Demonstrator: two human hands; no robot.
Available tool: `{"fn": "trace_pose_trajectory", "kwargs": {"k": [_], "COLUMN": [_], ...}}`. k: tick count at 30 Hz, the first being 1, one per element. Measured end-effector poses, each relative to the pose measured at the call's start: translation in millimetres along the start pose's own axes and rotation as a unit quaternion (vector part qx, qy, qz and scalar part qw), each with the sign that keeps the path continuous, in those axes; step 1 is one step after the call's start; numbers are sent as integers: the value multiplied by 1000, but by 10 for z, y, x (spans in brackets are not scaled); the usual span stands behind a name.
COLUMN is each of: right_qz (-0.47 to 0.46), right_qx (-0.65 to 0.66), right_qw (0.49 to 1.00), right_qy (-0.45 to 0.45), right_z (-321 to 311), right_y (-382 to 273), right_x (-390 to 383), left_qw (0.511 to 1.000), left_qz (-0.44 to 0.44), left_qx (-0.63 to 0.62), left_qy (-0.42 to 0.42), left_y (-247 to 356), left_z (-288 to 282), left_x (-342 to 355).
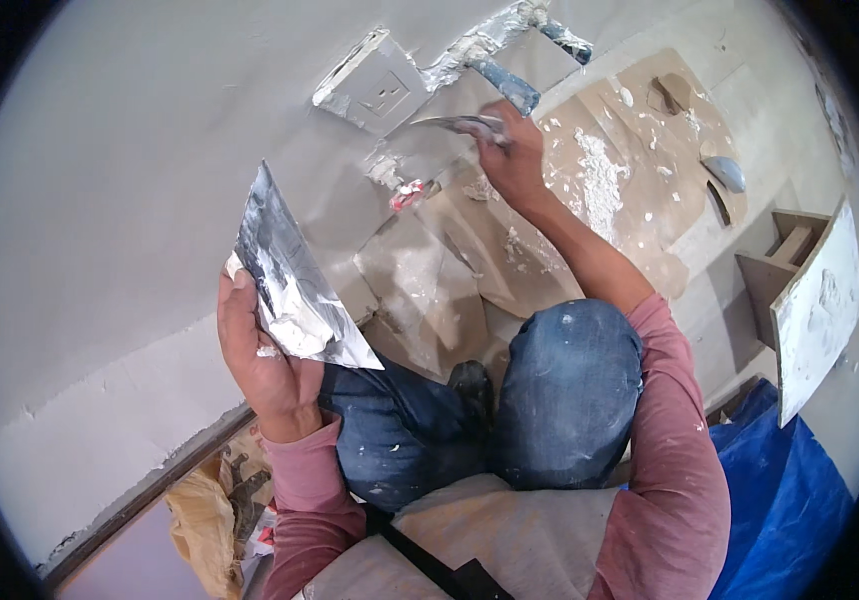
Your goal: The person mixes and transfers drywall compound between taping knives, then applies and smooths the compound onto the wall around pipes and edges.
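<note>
Gripping a thin blade, the right hand is just right of the wall socket; motion blur leaves the tool's exact shape uncertain. The left hand is closed around the edge of a metal plate, below and left of the socket, with white paste on the plate. Around the socket the filling appears only partly done: ragged white filler runs from its upper right past a blue piece, and a rough patch below it lies beside a red fitting; both look unsmoothed. Farther right of the socket, brown sheeting bears white crumbs; beyond stands a paste-smeared board.
</note>
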State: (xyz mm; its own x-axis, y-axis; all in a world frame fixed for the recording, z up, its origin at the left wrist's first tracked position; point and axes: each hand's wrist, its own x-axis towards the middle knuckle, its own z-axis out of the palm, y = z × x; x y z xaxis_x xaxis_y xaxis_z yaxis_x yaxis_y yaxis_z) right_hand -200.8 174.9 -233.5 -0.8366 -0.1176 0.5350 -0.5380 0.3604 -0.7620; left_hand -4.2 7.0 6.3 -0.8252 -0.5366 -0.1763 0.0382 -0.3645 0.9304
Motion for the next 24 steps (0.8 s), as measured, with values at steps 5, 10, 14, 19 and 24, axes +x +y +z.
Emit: {"fn": "trace_pose_trajectory", "kwargs": {"k": [5, 10, 14, 19, 24], "right_qz": [-51, -70, -1, 84, 172], "right_qx": [157, 96, 130, 207, 199], "right_qw": [986, 987, 989, 974, 958], "right_qy": [-12, -105, -75, 27, 111], "right_z": [-38, 146, 188, 118, -277], "right_y": [-135, -369, -232, 435, 379], "right_x": [-120, 8, 49, 142, 225], "left_qw": [1000, 1000, 1000, 1000, 1000], "left_qz": [3, -2, 12, 5, 8], "left_qx": [16, 5, -14, 16, 15], "left_qy": [20, 8, 0, 12, 12], "left_y": [-23, -35, -41, -52, -27], "left_z": [-18, 18, -40, 5, -38], "left_x": [11, 15, 21, 11, 9]}}
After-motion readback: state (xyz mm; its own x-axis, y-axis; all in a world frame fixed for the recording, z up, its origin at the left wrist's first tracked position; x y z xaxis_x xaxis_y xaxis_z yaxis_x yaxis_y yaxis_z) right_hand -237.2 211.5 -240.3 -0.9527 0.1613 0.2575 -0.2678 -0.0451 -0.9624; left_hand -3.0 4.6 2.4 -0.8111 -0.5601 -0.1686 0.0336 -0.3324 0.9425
